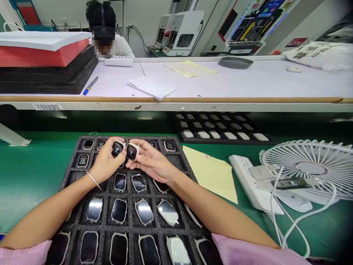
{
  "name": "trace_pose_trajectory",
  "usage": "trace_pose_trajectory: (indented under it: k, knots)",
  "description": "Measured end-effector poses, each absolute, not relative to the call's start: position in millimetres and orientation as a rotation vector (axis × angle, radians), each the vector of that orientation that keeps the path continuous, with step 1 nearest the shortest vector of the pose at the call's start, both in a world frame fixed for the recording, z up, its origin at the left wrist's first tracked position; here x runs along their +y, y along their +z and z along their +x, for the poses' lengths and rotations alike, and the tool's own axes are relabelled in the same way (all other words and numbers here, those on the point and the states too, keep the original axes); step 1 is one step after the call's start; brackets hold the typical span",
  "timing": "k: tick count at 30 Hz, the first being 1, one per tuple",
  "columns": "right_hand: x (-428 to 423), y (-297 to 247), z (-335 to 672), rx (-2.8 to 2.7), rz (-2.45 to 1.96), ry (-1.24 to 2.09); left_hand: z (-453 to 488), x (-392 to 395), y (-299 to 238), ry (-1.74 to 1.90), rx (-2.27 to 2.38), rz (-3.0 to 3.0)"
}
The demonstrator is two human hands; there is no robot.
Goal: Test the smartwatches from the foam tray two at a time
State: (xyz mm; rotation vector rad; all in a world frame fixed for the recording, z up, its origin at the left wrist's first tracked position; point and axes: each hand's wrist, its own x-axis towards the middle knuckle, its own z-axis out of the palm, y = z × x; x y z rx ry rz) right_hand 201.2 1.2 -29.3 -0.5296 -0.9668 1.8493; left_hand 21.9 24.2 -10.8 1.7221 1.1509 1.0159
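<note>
Two smartwatch bodies without straps are held side by side above the back of a dark foam tray (103,229). My left hand (106,162) is closed around one smartwatch (117,148), its screen lit. In my right hand (150,160) is the other smartwatch (132,151), gripped between thumb and fingers, also with a lit screen. Rows of more watch bodies lie in the tray's compartments, such as a dark-screened watch (119,211). A watch (82,161) at the back left shows lines of text. My hands and forearms hide some compartments.
Right of the tray are a yellow sheet (212,173), a white power strip (253,184) and a white fan (311,169) with loose cables. Another watch tray (220,127) sits under the raised shelf (198,86). A foam stack (46,73) stands above; a person (124,46) is behind.
</note>
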Motion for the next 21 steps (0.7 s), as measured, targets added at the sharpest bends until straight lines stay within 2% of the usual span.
trace_pose_trajectory:
  k: [7,11,16,21]
  knots:
    - [0,-29,200,-0.993,-0.543,1.84,23,25,-11,1.027,1.149,1.68]
    - [1,-27,200,-0.927,-0.618,1.825,26,27,-8,1.042,1.125,1.41]
    - [9,-27,204,-0.749,-0.688,1.835,24,29,-2,0.897,0.998,0.959]
    - [11,-29,206,-0.724,-0.738,1.79,21,29,-1,0.953,0.938,0.927]
